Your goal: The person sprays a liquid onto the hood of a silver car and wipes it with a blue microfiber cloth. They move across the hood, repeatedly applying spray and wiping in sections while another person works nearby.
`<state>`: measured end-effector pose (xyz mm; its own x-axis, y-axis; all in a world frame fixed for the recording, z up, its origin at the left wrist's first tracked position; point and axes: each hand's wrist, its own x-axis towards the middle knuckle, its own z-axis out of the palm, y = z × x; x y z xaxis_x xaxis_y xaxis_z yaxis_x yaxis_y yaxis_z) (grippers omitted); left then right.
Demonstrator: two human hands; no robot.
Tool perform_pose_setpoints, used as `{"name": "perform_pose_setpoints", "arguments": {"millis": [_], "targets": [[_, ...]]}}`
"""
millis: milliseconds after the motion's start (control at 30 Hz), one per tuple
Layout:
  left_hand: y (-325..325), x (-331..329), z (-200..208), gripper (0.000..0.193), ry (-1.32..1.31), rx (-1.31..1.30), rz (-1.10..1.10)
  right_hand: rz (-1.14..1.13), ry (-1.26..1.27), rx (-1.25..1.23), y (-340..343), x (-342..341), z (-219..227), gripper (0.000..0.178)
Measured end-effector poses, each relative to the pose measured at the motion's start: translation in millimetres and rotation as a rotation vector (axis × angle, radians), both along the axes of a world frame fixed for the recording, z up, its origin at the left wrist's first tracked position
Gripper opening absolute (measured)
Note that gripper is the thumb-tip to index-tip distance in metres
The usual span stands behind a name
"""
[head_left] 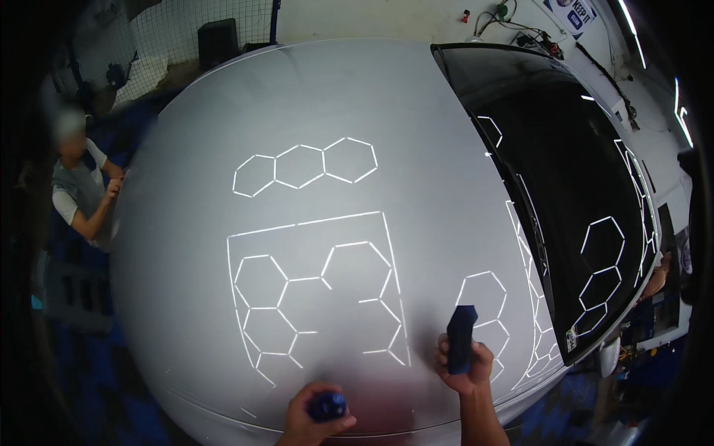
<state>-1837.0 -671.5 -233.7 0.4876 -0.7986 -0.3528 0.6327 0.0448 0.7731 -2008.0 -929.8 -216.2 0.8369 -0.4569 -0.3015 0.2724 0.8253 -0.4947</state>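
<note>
My left hand [303, 413] is wrapped round a small dark blue bottle [327, 406] near the close edge of the car's silver-grey hood [201, 163]. The bottle's round end faces up. To the right, my right hand [470, 379] grips a dark blue, foam-like block [462, 338], held upright between thumb and fingers. Both hands are over the hood, with the block closer to the windshield [520, 111]. Whether the block touches the paint, I cannot tell. Bright hexagon-shaped light reflections cover the hood and glass.
At the far left a person [85, 182] stands by the hood's front, hands near its edge. A side mirror [610, 357] juts out at the right. Cables and small tools [520, 33] lie beyond the windshield. A black box [218, 43] stands by a net at the back.
</note>
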Motion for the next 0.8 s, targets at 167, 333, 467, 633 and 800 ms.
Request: {"name": "perform_pose_setpoints", "arguments": {"millis": [167,333,467,633,800], "targets": [[25,12,-3,0.025,-0.831,0.022,0.261,0.028,-0.07,-0.132,-4,26,-1,0.045],[34,15,-32,0.038,-0.818,-0.17,0.308,0.063,0.002,-0.193,-2,37,-7,0.044],[29,14,-48,0.038,-0.808,-0.247,0.3,0.068,0.091,-0.318,-19,42,-6,0.045],[23,8,-56,0.036,-0.797,-0.277,0.37,-0.059,0.072,-0.426,-33,46,-3,0.045],[32,2,-54,0.039,-0.82,-0.21,0.341,-0.017,-0.039,-0.328,-14,47,-3,0.044]]}}
